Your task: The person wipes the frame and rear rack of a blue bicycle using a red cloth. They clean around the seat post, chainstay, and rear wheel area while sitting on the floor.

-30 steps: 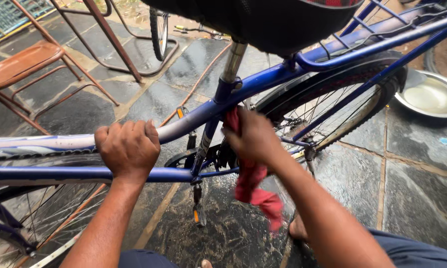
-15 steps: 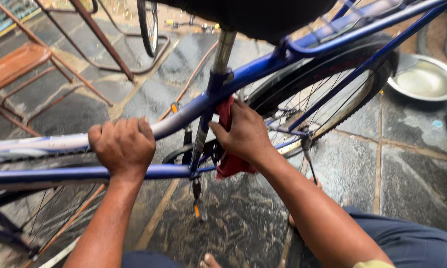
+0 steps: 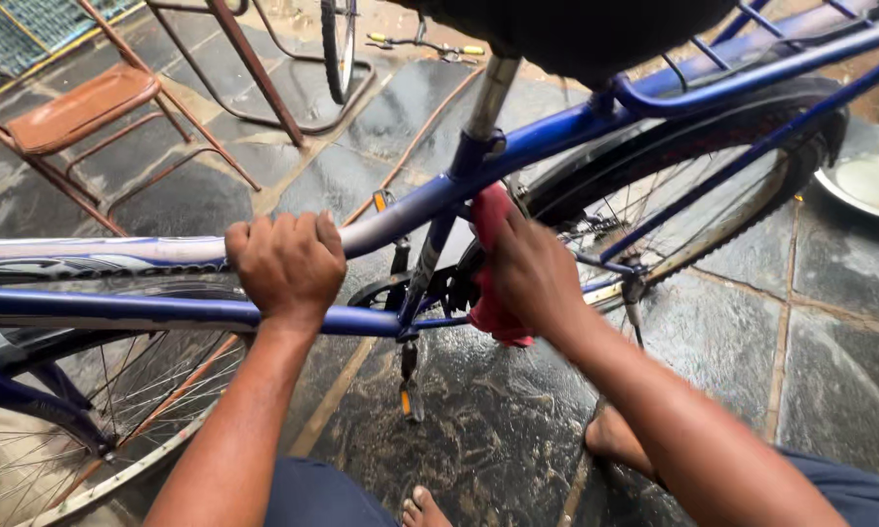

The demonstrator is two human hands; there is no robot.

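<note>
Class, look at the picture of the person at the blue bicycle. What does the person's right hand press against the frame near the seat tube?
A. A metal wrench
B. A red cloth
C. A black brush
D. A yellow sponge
B: the right hand holds a crumpled red cloth against the blue metal bicycle frame below the saddle, while the left hand grips the top tube.

- The left hand (image 3: 285, 262) grips the top bar of the blue bike (image 3: 556, 132).
- The right hand (image 3: 532, 278) presses a red cloth (image 3: 491, 217) on the seat post bar.
- A metal bowl (image 3: 874, 181) sits on the wet stone floor (image 3: 498, 410).
</note>
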